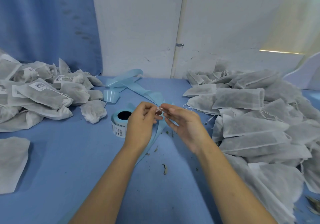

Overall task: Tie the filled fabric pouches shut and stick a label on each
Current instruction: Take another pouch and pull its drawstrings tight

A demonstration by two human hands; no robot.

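Blue table (69, 163); left hand (141, 125) and right hand (183, 125) raised together, fingertips pinching small label (159, 109); forearms converging.

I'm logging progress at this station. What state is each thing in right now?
left pile of pouches: tied shut, labelled.
right pile of pouches: unlabelled, drawstrings loose.
lone pouch: gathered shut, unlabelled.
label roll: lying flat, partly unwound.
backing strip: bare, trailing loose.
label: pinched between both hands' fingertips.
left hand: pinching the label.
right hand: pinching the label.
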